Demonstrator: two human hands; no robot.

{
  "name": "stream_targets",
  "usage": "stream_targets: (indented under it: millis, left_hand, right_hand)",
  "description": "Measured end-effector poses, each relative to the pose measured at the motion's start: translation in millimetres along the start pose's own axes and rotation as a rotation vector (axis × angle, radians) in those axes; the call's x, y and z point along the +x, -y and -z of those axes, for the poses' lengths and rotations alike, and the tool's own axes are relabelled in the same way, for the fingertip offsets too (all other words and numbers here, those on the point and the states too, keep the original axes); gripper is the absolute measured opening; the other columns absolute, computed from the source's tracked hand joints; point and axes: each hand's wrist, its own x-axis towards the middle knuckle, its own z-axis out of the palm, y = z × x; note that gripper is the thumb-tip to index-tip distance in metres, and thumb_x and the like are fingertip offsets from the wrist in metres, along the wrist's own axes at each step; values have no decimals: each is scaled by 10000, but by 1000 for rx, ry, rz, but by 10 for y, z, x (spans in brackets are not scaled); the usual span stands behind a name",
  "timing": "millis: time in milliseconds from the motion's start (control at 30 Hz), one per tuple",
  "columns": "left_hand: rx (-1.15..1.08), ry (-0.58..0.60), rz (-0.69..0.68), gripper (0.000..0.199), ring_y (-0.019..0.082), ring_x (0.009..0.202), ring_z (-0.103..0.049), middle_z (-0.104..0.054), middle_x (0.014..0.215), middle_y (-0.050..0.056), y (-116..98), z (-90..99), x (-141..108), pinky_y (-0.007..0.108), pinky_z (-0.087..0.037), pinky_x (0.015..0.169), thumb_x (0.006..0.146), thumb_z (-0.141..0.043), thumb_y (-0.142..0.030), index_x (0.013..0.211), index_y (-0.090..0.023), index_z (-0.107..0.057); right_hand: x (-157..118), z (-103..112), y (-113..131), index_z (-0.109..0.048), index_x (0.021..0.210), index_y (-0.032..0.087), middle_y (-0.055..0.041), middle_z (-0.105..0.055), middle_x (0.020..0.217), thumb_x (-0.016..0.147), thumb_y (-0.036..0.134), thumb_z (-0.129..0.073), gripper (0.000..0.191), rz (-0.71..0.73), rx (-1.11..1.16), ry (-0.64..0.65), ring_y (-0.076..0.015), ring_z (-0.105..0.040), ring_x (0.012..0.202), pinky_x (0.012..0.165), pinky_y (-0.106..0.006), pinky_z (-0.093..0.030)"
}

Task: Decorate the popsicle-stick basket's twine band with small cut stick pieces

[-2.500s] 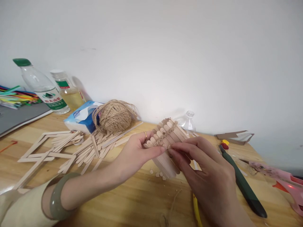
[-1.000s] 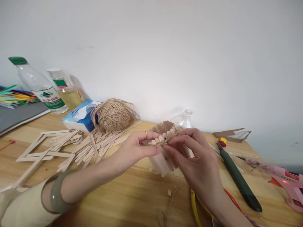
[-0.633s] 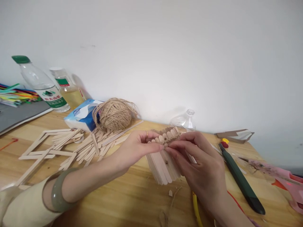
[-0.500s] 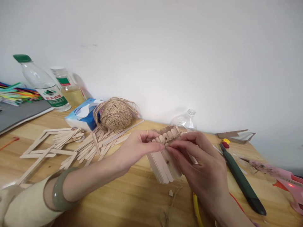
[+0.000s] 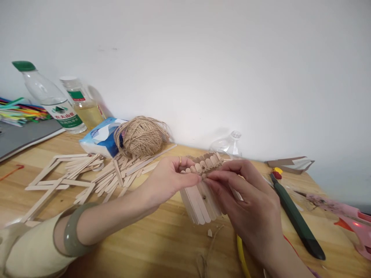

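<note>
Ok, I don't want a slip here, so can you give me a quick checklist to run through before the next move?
1. Left hand on the stick piece: ok, thumb in front, holding near its upper edge.
2. Right hand on the piece: ok, fingertips pinched at that edge.
3. Twine trim attached all along: cannot tell, the fingers cover part of it.
4. Table below free of scraps: not ok, a wood chip lies there.
5. Glue gun apart from the hands: ok, at the far right, its red light lit.
</note>
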Motion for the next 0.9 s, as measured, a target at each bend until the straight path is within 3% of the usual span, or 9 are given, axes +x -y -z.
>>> stream_targets:
  millis: [567, 900]
  left_hand:
    - [-12, 59, -18, 66, 89, 633, -482, -546, 621, -64, 25, 40, 3, 221, -356, 653, 686, -632, -143, 637, -167, -593]
    - [-25, 68, -12, 81, 86, 626, -474, -541, 613, -61, 15, 35, 2, 216, -352, 641, 692, -645, -168, 628, -161, -597]
  right_hand:
    - [-21, -54, 7, -645, 799, 157, -29, -575, 794, 805, 92, -622, 69, 86, -137, -148, -136, -574, 712, 609, -271, -496]
    - [-32, -61, 21, -647, 791, 165, -29, -576, 791, 806, 116, -619, 58, 60, -155, -133, -138, -577, 705, 579, -272, -495]
